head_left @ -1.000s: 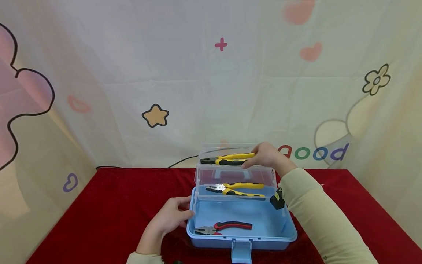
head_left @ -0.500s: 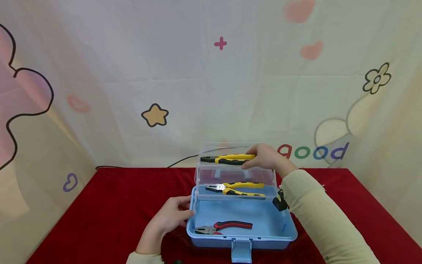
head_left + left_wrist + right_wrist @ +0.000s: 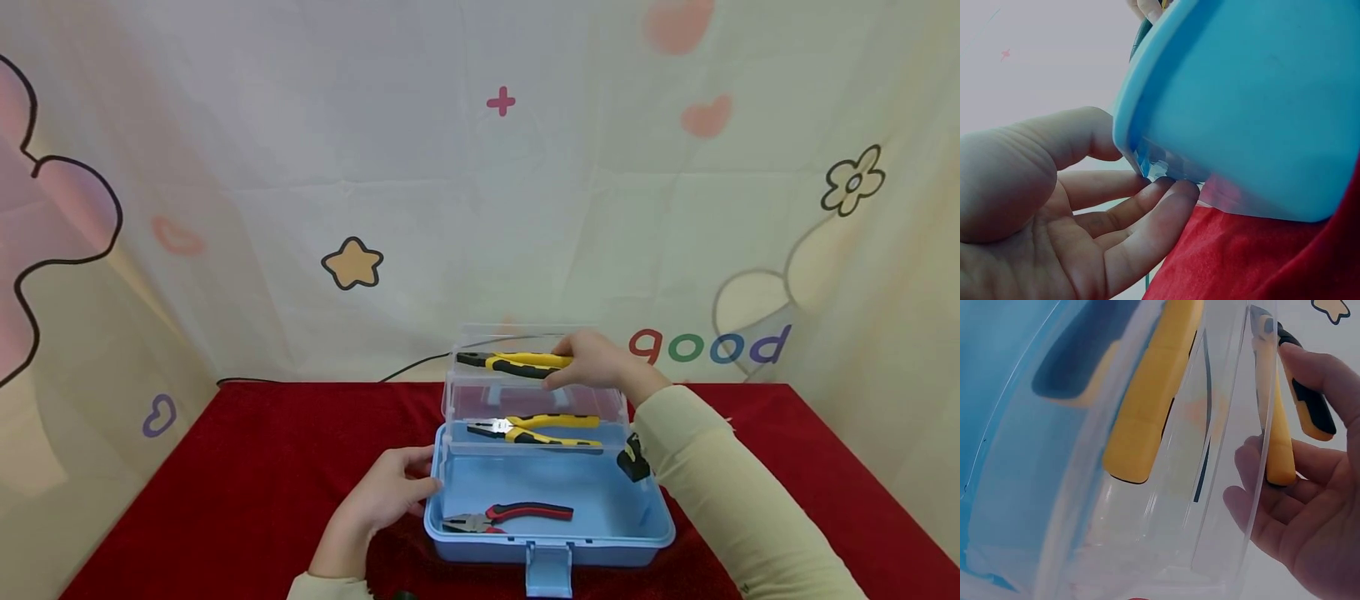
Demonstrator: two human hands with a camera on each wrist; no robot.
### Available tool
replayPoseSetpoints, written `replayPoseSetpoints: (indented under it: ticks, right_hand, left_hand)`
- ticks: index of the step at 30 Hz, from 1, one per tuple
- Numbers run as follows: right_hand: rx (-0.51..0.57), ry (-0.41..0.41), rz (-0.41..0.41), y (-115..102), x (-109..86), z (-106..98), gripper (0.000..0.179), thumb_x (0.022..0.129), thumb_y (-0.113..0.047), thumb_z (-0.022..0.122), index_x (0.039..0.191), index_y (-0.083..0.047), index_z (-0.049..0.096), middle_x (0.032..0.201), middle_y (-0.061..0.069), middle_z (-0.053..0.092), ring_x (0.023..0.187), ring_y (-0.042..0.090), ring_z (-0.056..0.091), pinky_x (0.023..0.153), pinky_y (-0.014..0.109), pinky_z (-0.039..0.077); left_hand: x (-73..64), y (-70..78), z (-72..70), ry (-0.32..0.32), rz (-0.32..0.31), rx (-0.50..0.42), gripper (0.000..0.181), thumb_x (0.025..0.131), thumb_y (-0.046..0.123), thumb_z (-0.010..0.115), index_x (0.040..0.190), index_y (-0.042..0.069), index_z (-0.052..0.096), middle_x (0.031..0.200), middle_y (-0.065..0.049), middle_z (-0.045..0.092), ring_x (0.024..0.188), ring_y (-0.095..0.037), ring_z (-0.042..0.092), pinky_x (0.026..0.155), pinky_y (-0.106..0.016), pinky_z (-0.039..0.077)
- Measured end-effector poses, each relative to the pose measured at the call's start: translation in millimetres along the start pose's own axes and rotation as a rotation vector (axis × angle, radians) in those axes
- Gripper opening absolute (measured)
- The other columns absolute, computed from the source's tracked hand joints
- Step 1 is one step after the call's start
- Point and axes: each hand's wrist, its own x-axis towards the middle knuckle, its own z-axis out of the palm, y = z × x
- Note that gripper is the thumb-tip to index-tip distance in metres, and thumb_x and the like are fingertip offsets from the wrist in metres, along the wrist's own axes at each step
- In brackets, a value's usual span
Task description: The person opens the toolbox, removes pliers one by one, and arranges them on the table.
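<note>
My left hand (image 3: 384, 490) holds the left rim of a blue toolbox (image 3: 480, 552), its thumb at the rim and its fingers against the outside, as the left wrist view shows. At the upper clear tray, my right hand (image 3: 596, 360) grips yellow-and-black pliers (image 3: 517, 364) by the handles, their dark nose pointing left. In the right wrist view the fingers of that hand (image 3: 1319, 525) lie around the handles, partly behind clear plastic. A second pair of yellow-and-black pliers (image 3: 562, 421) lies in the lower clear tray (image 3: 525, 451). Red-and-black pliers (image 3: 532, 509) rest on the toolbox floor.
A red cloth (image 3: 300, 442) covers the table under the toolbox. The box's blue latch (image 3: 549, 570) hangs down in front. A printed curtain (image 3: 420, 208) hangs behind, and a thin black cable (image 3: 416, 365) runs at the table's back edge.
My right hand has shifted slightly left along the pliers' handles, and the pliers have tilted a little, handle ends lower. The left hand and toolbox have stayed in place.
</note>
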Motion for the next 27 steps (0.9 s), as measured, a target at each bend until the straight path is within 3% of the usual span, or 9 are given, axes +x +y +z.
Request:
replayPoseSetpoints:
  ticks: [13,19,27]
  right_hand:
    - [-0.022,0.046,0.001,-3.5,-2.4,4.6,0.054,0.077,-0.030,0.077,0.119,-0.003,0.058,0.106,0.010,0.060,0.094,0.023,0.054,0.084,0.035,0.052]
    - [0.001,0.065,-0.044,-2.3,-1.6,7.4,0.059,0.078,-0.029,0.076,0.128,-0.003,0.056,0.111,0.011,0.061,0.097,0.024,0.055,0.086,0.035,0.053]
    - [0.006,0.122,-0.095,-0.6,-5.9,9.3,0.056,0.081,-0.029,0.073,0.129,-0.007,0.056,0.109,0.009,0.062,0.096,0.023,0.056,0.084,0.034,0.054]
  left_hand:
    - [0.6,-0.4,-0.4,-0.002,0.006,-0.002,0.052,0.087,0.006,0.063,0.136,-0.002,0.048,0.106,-0.016,0.063,0.076,-0.017,0.065,0.065,-0.036,0.059]
    - [0.2,0.0,-0.7,-0.001,0.001,-0.006,0.052,0.087,0.006,0.063,0.136,-0.002,0.048,0.106,-0.016,0.063,0.076,-0.017,0.065,0.065,-0.036,0.059]
    - [0.3,-0.5,-0.7,-0.004,0.002,-0.012,0.052,0.087,0.006,0.063,0.136,-0.002,0.048,0.105,-0.015,0.063,0.077,-0.017,0.065,0.066,-0.036,0.059]
